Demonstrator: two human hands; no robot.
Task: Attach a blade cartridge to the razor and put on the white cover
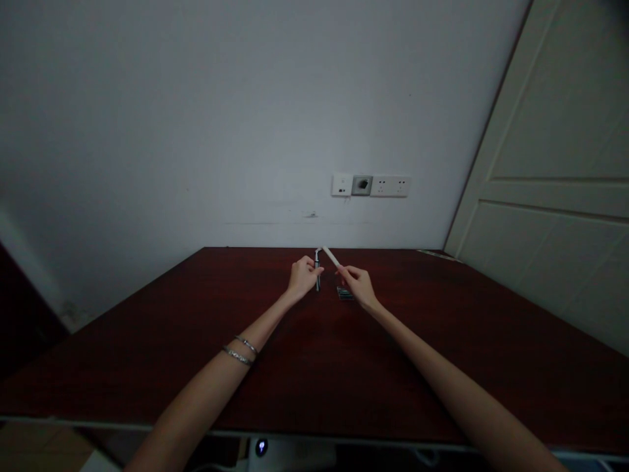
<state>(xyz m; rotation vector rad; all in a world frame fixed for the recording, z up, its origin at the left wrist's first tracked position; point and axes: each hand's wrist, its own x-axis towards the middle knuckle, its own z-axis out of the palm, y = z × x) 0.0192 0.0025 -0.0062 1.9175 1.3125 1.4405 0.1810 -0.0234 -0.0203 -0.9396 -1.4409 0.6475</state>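
My left hand is closed around a slim silver and dark tool, held roughly upright. Its upper end looks narrow and bent; its exact kind is too small to make out. Between the thumb and fingers of my right hand is a pale, flat stick, slanting up to the left. The tip of this stick comes close to the top of the silver tool, and I cannot tell if they touch. Just below my right fingers, a small, clear-looking case with dark strips lies on the table, partly hidden by the hand.
The dark red wooden table reaches back to a pale wall. Sockets and switches are set in the wall. A cream panelled door stands at the right. Below the front edge, a white device shows a lit round display.
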